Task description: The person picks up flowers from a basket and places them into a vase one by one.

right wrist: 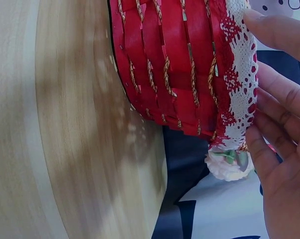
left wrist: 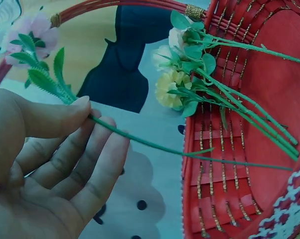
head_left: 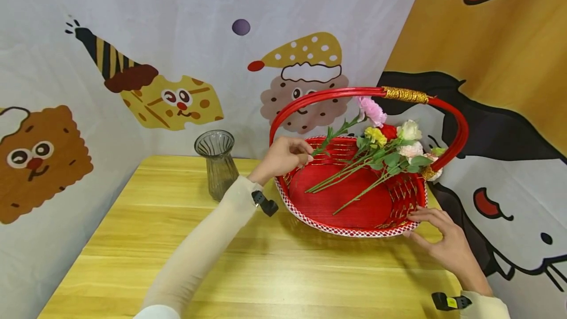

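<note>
My left hand [head_left: 285, 157] pinches the green stem of a pink carnation [head_left: 372, 111] between thumb and fingers, over the left side of a red woven basket [head_left: 376, 209]. In the left wrist view the carnation's stem [left wrist: 135, 137] runs out past the fingers toward the basket's inside. On the near right side, my right hand [head_left: 445, 240] holds the basket's lace-trimmed rim [right wrist: 239, 74], thumb outside and fingers over the edge. Several flowers lie in the basket, among them a yellow flower [head_left: 375, 136], a red flower [head_left: 389, 132] and a white rose [head_left: 409, 130].
A grey ribbed glass vase [head_left: 218, 171] stands left of the basket on the wooden table [head_left: 248, 274]. The basket's tall red handle [head_left: 325, 95] arches above the flowers. A printed cloth [head_left: 186, 9] hangs behind the table.
</note>
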`<state>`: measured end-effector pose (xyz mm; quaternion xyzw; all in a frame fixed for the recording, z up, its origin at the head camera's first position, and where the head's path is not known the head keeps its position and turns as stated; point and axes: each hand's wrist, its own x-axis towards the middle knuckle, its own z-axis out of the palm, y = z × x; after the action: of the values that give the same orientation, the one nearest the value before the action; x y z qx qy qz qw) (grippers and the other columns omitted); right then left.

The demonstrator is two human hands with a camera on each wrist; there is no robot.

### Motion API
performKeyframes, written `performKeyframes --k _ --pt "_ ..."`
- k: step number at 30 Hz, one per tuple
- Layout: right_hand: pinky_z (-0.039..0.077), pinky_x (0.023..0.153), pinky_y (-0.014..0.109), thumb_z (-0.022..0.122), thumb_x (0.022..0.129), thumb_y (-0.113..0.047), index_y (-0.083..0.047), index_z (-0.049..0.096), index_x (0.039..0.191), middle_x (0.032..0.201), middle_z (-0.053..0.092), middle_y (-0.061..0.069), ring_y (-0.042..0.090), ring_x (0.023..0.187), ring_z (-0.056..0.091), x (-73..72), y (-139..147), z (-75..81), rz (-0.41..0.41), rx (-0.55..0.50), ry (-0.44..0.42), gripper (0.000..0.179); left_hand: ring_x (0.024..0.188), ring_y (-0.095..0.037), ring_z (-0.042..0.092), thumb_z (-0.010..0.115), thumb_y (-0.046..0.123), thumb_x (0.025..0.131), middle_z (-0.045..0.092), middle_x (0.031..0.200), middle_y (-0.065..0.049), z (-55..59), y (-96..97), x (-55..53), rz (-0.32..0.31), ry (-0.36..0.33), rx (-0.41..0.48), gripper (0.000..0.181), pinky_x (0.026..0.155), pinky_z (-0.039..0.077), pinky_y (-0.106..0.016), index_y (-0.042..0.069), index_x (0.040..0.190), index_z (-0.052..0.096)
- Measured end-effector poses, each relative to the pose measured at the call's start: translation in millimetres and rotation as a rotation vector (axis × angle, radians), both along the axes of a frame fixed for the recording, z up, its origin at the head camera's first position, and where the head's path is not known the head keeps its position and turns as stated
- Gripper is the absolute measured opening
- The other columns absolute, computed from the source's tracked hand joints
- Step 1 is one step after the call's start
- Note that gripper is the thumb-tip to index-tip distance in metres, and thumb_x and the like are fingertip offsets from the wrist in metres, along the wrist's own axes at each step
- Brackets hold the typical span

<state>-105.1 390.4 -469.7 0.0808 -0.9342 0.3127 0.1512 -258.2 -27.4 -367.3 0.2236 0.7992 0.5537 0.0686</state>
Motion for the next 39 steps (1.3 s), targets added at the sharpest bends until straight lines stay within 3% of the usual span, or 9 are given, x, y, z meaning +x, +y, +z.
performKeyframes --k 5,8,12,14,17,23,27,34,39 --pt "0.037 0.111 0.055 0.091 0.079 -0.020 -0.021 0.075 0.110 0.129 0.065 0.009 -0.019 0.126 0.034 0.8 0 -0.8 -0.010 -0.001 -0.013 0.035 0.077 -0.012 0.068 0.071 0.011 0.094 0.075 0.086 0.002 7.7 -2.3 6.2 0.049 0.201 -0.063 0.007 0.065 0.053 -0.028 0.011 0.097 0.078" --pt "0.037 0.112 0.048 0.091 0.079 -0.019 -0.021 0.075 0.110 0.129 0.065 0.007 -0.019 0.125 0.034 1.1 0 -1.4 -0.010 0.001 -0.007 0.035 0.078 -0.012 0.068 0.073 0.010 0.093 0.076 0.086 0.002 12.9 -4.6 11.2 0.061 0.252 -0.058 0.005 0.063 0.052 -0.028 0.013 0.095 0.078" --pt "0.036 0.111 0.038 0.091 0.078 -0.019 -0.021 0.076 0.110 0.127 0.066 0.006 -0.019 0.125 0.034 1.1 1 -1.8 -0.011 0.006 0.007 0.035 0.079 -0.015 0.068 0.074 0.010 0.094 0.076 0.088 0.001 18.0 -9.1 18.4 0.073 0.249 -0.030 0.006 0.059 0.047 -0.028 0.015 0.094 0.078" --pt "0.037 0.111 0.052 0.091 0.079 -0.019 -0.020 0.075 0.110 0.127 0.066 0.007 -0.020 0.126 0.033 0.9 1 -1.6 -0.003 0.000 0.009 0.035 0.080 -0.016 0.068 0.074 0.011 0.094 0.076 0.090 0.000 19.9 -12.2 21.6 0.083 0.244 -0.021 0.006 0.060 0.047 -0.028 0.014 0.096 0.078" --pt "0.036 0.115 0.045 0.090 0.079 -0.020 -0.021 0.075 0.110 0.128 0.066 0.008 -0.019 0.127 0.034 0.8 2 -2.1 -0.002 0.003 0.011 0.035 0.077 -0.017 0.067 0.073 0.011 0.095 0.076 0.093 -0.002 23.4 -19.4 26.3 0.097 0.246 -0.002 0.007 0.062 0.052 -0.029 0.013 0.099 0.078" --pt "0.023 0.106 0.006 0.091 0.078 -0.018 -0.024 0.076 0.110 0.126 0.066 0.007 -0.018 0.129 0.036 -0.2 2 -3.4 0.013 0.010 0.042 0.036 0.074 -0.022 0.065 0.072 0.009 0.096 0.076 0.096 -0.006 32.0 -37.5 33.0 0.129 0.248 0.057 0.008 0.063 0.053 -0.027 0.010 0.103 0.076" --pt "0.023 0.103 0.004 0.091 0.078 -0.018 -0.024 0.076 0.110 0.125 0.066 0.003 -0.019 0.127 0.036 -0.6 1 -4.0 0.004 0.007 0.035 0.036 0.083 -0.028 0.069 0.071 0.008 0.096 0.076 0.098 -0.008 36.7 -48.2 35.7 0.159 0.239 0.076 0.009 0.070 0.056 -0.027 0.010 0.104 0.074" --pt "0.034 0.114 0.028 0.090 0.079 -0.019 -0.022 0.075 0.111 0.129 0.065 0.005 -0.019 0.128 0.034 0.8 2 -5.2 -0.012 0.000 0.010 0.035 0.085 -0.025 0.072 0.069 0.009 0.097 0.076 0.097 -0.013 42.3 -66.9 38.4 0.217 0.248 0.102 0.010 0.079 0.061 -0.031 0.008 0.105 0.073" --pt "0.025 0.107 0.009 0.091 0.079 -0.019 -0.023 0.075 0.111 0.128 0.066 0.006 -0.018 0.129 0.035 0.3 2 -5.1 -0.002 0.004 0.026 0.036 0.088 -0.029 0.074 0.067 0.004 0.097 0.076 0.098 -0.016 47.7 -79.7 38.9 0.256 0.251 0.165 0.009 0.080 0.064 -0.039 0.003 0.104 0.072"
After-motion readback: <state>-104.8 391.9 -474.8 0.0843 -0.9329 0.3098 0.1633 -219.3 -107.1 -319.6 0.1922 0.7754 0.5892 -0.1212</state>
